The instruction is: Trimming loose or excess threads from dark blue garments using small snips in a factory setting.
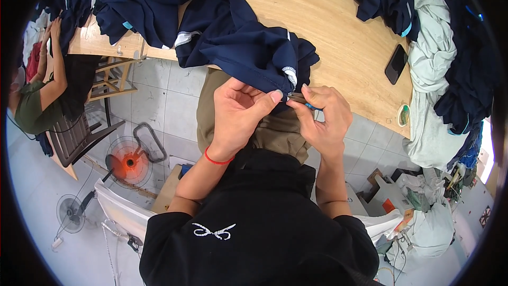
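A navy garment (233, 42) with white-stitched edges lies bunched over the table's near edge and hangs toward my lap. My left hand (236, 112) pinches its lower corner between thumb and fingers, and a red string circles that wrist. Small thread snips (296, 97), metal with a bit of blue, are gripped in my right hand (329, 116). Their tips meet the garment's edge close to my left thumb. Whether the blades are on a thread is too small to tell.
On the wooden table (328, 37) lie a black phone (396, 64) and a small roundish item (404, 115). More navy garments (143, 5) and pale green cloth (431, 37) are heaped around. A co-worker (42, 95) sits at left, near an orange-centred fan (130, 162) and a chair (79, 132).
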A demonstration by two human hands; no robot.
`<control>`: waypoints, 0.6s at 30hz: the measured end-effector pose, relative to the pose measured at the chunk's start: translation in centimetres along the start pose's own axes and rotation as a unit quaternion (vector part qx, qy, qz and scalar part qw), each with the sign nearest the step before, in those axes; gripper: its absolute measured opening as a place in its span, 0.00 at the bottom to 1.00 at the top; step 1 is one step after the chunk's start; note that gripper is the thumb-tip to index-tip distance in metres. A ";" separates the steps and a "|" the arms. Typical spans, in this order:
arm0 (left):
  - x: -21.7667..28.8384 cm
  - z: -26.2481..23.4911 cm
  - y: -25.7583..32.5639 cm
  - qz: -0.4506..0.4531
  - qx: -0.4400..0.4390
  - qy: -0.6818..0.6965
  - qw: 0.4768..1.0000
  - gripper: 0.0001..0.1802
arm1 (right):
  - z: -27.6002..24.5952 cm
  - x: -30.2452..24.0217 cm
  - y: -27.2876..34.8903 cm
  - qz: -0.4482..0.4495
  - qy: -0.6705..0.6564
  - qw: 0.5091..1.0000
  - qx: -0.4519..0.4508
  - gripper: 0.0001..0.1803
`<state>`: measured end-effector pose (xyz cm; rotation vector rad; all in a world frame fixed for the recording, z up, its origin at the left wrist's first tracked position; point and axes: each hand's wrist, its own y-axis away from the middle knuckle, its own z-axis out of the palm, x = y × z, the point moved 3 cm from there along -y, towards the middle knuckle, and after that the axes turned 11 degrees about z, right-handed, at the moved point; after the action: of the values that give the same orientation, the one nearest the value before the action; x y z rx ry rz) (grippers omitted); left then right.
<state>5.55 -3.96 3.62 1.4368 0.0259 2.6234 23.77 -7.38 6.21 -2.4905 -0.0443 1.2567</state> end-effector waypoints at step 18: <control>-0.3 -0.2 -0.2 -0.010 0.015 -0.042 0.999 0.11 | 0.3 1.3 0.5 0.136 -0.223 0.958 0.121 0.23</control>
<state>5.61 -3.81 3.22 1.5481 0.0696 2.5550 24.24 -7.55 4.84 -2.0117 0.3308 1.7965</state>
